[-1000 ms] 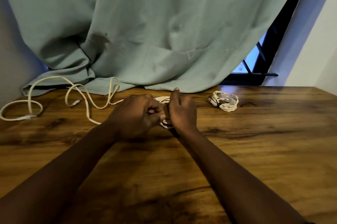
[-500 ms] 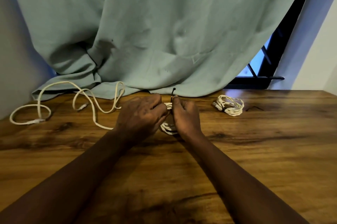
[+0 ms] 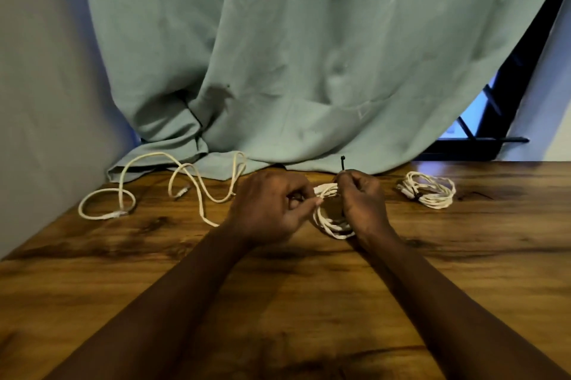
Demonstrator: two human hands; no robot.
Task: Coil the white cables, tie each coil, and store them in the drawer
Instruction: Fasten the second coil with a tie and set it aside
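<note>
A small white cable coil (image 3: 330, 220) rests on the wooden table (image 3: 309, 302) between my hands. My left hand (image 3: 272, 203) pinches its left side. My right hand (image 3: 364, 200) grips the right side of the coil and holds a thin black tie (image 3: 342, 162) whose end sticks up above the fingers. Far right lies another white coil (image 3: 428, 189), bound with a dark tie. A loose white cable (image 3: 173, 185) sprawls in loops at the back left. No drawer is in view.
A pale green curtain (image 3: 309, 55) hangs behind the table and drapes onto its back edge. A dark window frame (image 3: 494, 120) shows at the right. A wall (image 3: 46, 101) borders the table's left side.
The black tie's end has come up above my right hand's fingers. The coil now shows more between my hands, which have spread slightly apart.
</note>
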